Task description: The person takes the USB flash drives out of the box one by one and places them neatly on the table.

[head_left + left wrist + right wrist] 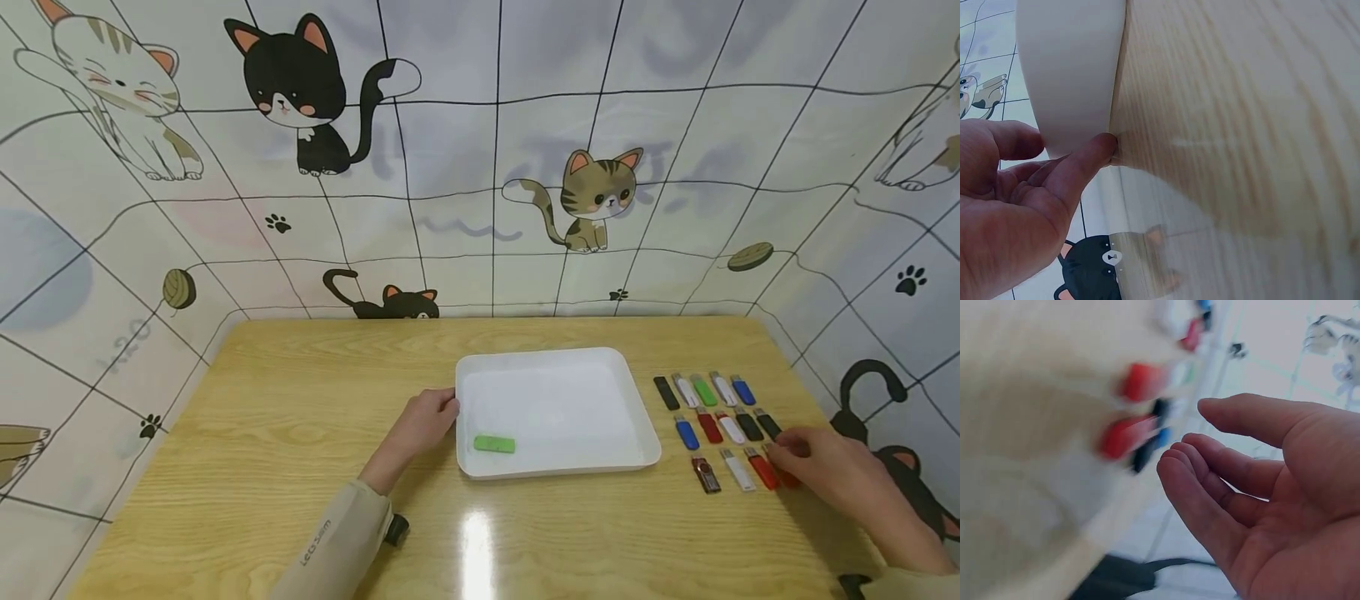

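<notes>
My left hand (426,421) grips the left edge of a white tray (555,367). In the left wrist view, the fingers of that hand (1029,181) touch the rim and lower edge of the tray's wall (1072,69). A green USB flash drive (494,444) lies near the tray's front left corner. On the right, my right hand (832,471) hovers at the near right end of several USB flash drives, partly covering a red flash drive (787,477). Its thumb and fingers stand apart with nothing between them in the right wrist view, where the drives are blurred.
Loose rows of flash drives lie right of the tray, including a black one (666,392), a blue one (686,432), a white one (738,470) and a brown one (706,474). The wooden table (300,383) meets a cat-patterned curtain (465,167) behind.
</notes>
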Action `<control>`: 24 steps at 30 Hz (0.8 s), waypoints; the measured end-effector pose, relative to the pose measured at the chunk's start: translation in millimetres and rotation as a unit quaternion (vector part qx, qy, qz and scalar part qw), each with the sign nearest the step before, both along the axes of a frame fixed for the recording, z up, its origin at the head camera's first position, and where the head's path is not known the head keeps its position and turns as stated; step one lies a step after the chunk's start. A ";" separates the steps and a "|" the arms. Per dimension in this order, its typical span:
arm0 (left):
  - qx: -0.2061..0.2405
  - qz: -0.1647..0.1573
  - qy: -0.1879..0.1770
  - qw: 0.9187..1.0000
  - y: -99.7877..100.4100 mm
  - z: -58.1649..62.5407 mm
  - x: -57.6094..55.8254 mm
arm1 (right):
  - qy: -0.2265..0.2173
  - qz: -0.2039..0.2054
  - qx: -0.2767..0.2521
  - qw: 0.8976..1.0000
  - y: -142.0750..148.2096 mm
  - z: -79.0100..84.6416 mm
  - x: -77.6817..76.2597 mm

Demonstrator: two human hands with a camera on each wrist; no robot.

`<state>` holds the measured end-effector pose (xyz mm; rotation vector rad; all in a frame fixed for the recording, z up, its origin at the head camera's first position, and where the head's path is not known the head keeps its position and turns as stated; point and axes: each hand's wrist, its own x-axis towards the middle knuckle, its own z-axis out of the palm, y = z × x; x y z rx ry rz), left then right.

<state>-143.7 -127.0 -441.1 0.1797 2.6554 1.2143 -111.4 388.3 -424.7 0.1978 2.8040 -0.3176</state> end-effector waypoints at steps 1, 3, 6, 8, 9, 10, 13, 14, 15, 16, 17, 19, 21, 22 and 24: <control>0.001 0.000 0.000 1.000 -0.2 0.3 0.4 | 0.009 0.005 -0.001 1.000 -4.6 4.8 0.1; 0.001 0.002 0.001 1.000 -0.4 0.8 1.2 | 0.030 0.021 -0.009 0.999 -16.8 16.3 0.7; 0.002 0.001 0.002 1.000 -0.7 0.8 2.2 | 0.078 0.060 -0.022 0.995 -41.4 31.1 3.5; 0.003 0.000 0.001 1.000 -0.9 0.7 2.8 | 0.115 0.089 -0.032 0.989 -60.6 38.5 5.1; 0.003 0.000 0.001 1.000 -1.0 0.5 2.9 | 0.130 0.103 -0.041 0.985 -70.1 41.3 5.7; 0.004 0.000 0.000 1.000 -1.0 0.4 3.0 | 0.145 0.117 -0.047 0.981 -80.1 43.5 6.5; 0.007 -0.002 -0.001 1.000 -1.0 0.2 3.0 | 0.183 0.155 -0.065 0.969 -109.7 49.5 5.9; 0.007 -0.002 -0.002 1.000 -1.0 0.2 2.7 | 0.192 0.167 -0.070 0.965 -119.8 50.9 5.2; 0.007 -0.002 -0.001 1.000 -1.0 0.1 2.6 | 0.195 0.178 -0.076 0.962 -129.9 52.2 4.1; 0.008 -0.003 -0.001 1.000 -1.2 -0.2 2.5 | 0.202 0.190 -0.078 0.958 -140.6 52.8 2.4; 0.009 -0.003 -0.001 1.000 -1.3 -0.5 2.3 | 0.209 0.203 -0.079 0.953 -151.0 52.6 0.5; 0.011 -0.002 -0.003 1.000 -1.6 -0.9 2.0 | 0.214 0.225 -0.085 0.947 -172.6 51.2 -3.4; 0.011 -0.003 -0.004 1.000 -1.7 -1.6 1.6 | 0.211 0.244 -0.091 0.942 -194.3 48.0 -6.5; 0.012 -0.003 -0.004 1.000 -1.6 -1.8 1.4 | 0.212 0.255 -0.092 0.939 -204.7 45.8 -7.9; 0.012 -0.003 -0.004 1.000 -1.2 -1.8 0.9 | 0.206 0.273 -0.094 0.935 -224.5 41.3 -9.8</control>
